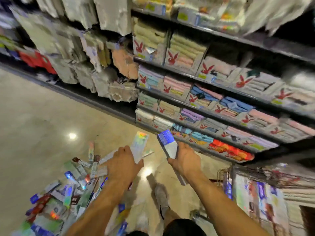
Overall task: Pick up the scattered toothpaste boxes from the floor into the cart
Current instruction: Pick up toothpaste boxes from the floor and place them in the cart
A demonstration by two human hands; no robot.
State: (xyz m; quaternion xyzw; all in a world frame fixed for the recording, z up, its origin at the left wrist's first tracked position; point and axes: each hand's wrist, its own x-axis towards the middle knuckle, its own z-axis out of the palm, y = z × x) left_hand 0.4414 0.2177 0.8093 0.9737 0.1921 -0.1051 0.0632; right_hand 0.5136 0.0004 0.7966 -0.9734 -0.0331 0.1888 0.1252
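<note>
- Beige polished floor (34, 108) fills the left half of the frame, with a bright glare spot (72, 135) left of centre and another between my wrists.
- My left hand (121, 165), at lower centre, is curled around a pale holographic box (139, 145) that sticks up past my fingers. Thinner box edges show beside it, but the blur hides how many.
- My right hand (183, 159), just right of centre, grips a blue-and-white box (167, 142) with its blue end pointing up and away from me.
- Both held boxes are in the air above the floor, close together but not touching.
- Below my hands, between my forearms, one grey shoe (161, 196) stands on the floor.
- The pile of toothpaste boxes (71, 184) lies scattered on the floor at lower left, under and beside my left forearm, boxes overlapping at all angles.
- The cart (255, 172) sits at lower right, its wire rim just beyond my right forearm. Boxes in the cart (252, 193) lie below that rim.
- Dark shelves (221, 89) run across the right and upper right, stacked with folded towels (177, 86) in packs marked with a red rabbit.
- Hanging cloths (68, 48) crowd the upper left, heavily blurred.
</note>
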